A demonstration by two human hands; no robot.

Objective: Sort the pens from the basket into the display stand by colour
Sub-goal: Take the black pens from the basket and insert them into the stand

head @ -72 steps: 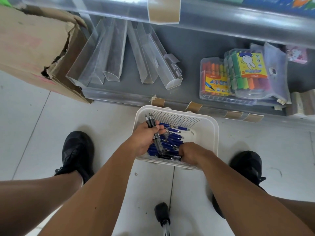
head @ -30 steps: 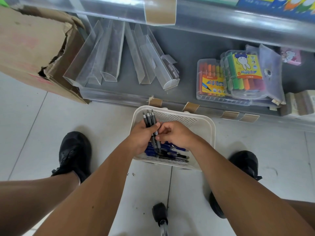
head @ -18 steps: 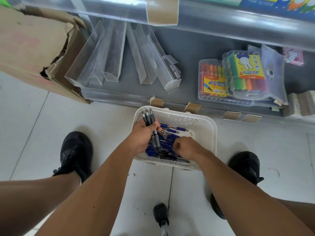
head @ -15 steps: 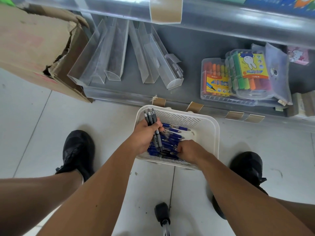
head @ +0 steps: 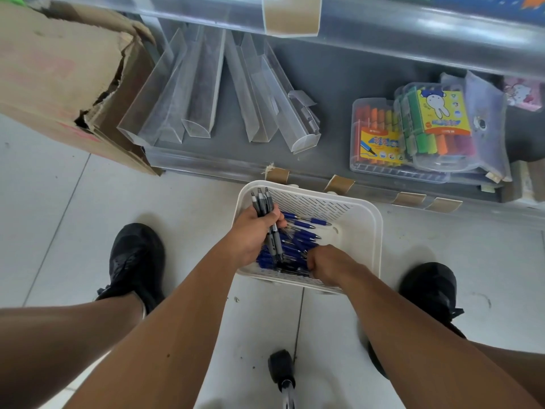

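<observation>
White slatted basket (head: 364, 219) of blue pens (head: 300, 224); left fingers (head: 272, 215) around grey pens (head: 264, 203), right hand (head: 326, 265) curled among blue ones

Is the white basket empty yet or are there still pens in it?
Not empty. Blue pens still lie piled in the basket, while the left hand grips a few dark ones.

no legible text on the marker boxes (head: 380, 137)

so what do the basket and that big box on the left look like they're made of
The basket looks like white moulded plastic, smooth, with slotted walls. The box looks like brown corrugated cardboard, matte, with a torn, ragged edge.
</observation>
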